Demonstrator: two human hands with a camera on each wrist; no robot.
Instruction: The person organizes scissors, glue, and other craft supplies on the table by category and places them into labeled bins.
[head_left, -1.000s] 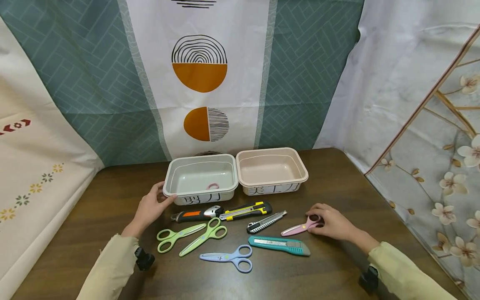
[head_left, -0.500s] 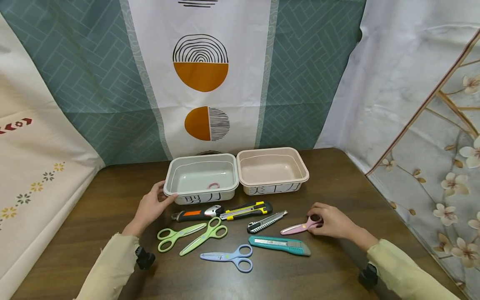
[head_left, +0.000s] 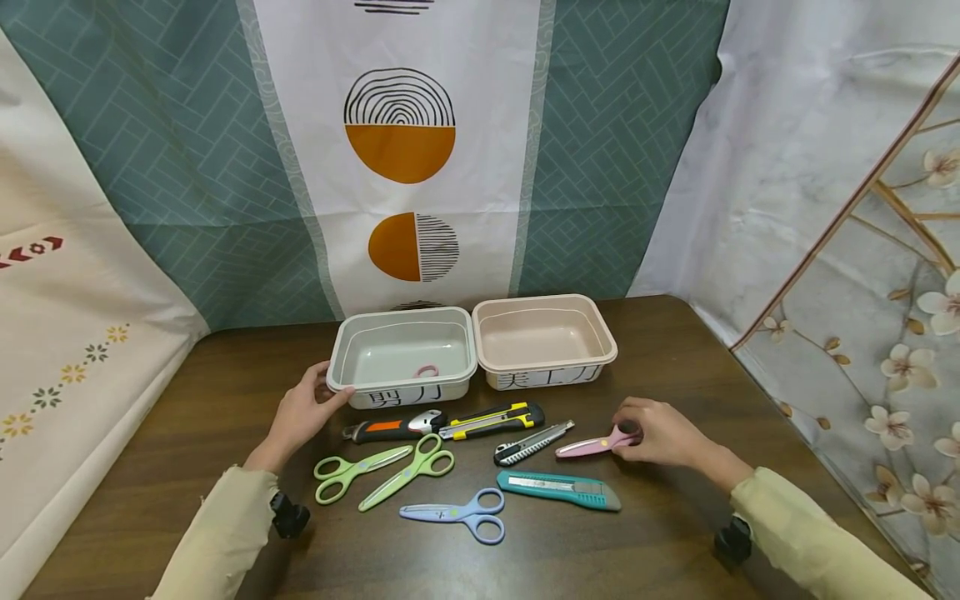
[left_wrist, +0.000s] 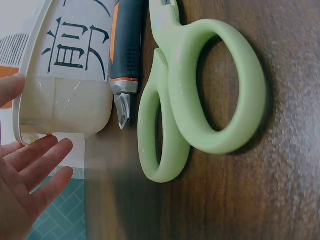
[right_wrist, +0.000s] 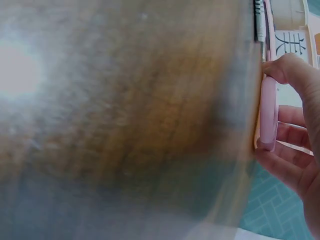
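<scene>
My left hand (head_left: 302, 414) grips the left corner of a pale grey-green plastic box (head_left: 405, 393), thumb at its front rim and fingers along its side. A pink ring shows inside that box; the rest of that thing is hidden behind the wall. My right hand (head_left: 663, 433) pinches a pair of pink scissors (head_left: 588, 447) by the handles, blades pointing left. In the right wrist view the thumb and fingers close on the pink handle (right_wrist: 268, 110). Left of these scissors lies a small black-and-silver utility knife (head_left: 532, 444), and below them a teal utility knife (head_left: 558, 489).
A beige box (head_left: 551, 379) adjoins the grey-green one. In front lie an orange-and-black cutter (head_left: 393, 428), a yellow-and-black utility knife (head_left: 491, 422), green scissors (head_left: 352, 473), a second green pair (head_left: 408, 477) and blue scissors (head_left: 450, 514). Curtains (head_left: 600, 167) hang behind the table.
My right hand has shifted slightly left and up with the pink scissors, whose blades now lie nearer the small knife. My left hand has stayed at the box.
</scene>
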